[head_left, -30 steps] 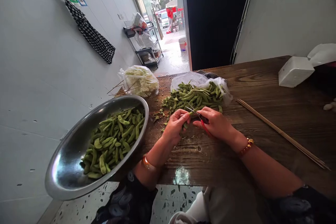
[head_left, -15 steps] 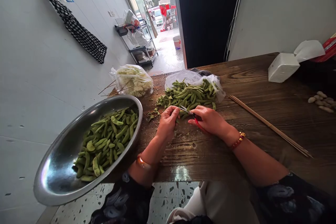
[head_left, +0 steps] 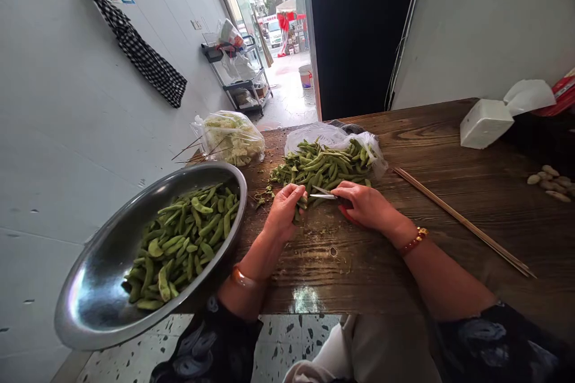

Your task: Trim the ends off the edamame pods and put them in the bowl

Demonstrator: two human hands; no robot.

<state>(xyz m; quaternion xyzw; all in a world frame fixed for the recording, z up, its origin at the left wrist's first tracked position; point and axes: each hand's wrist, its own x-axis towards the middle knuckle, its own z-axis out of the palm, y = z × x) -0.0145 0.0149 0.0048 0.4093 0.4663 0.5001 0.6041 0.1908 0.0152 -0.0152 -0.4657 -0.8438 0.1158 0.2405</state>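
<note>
My left hand [head_left: 284, 210] pinches a green soybean pod [head_left: 303, 198] between thumb and fingers, over the near side of the pod pile. My right hand [head_left: 366, 203] is closed round a pair of red-handled scissors [head_left: 324, 194]. The blades are parted and point left at the pod, with a small gap between. Just beyond both hands lies a heap of soybean pods [head_left: 326, 164], spilling from a clear plastic bag [head_left: 314, 130]. To the left, a large steel bowl [head_left: 90, 251] holds many more pods [head_left: 188, 245].
A bag of cauliflower [head_left: 231, 137] stands behind the bowl, with thin sticks beside it. Bamboo skewers [head_left: 462, 221] lie across the wooden table [head_left: 386, 275] on the right. Farther right are a tissue pack [head_left: 485, 124] and several peanuts [head_left: 550, 182]. Leafy scraps [head_left: 263, 196] are scattered left of the heap.
The scissors have drawn back slightly to the right, and their blades have opened wider. My left hand has turned a little and holds the pod lower.
</note>
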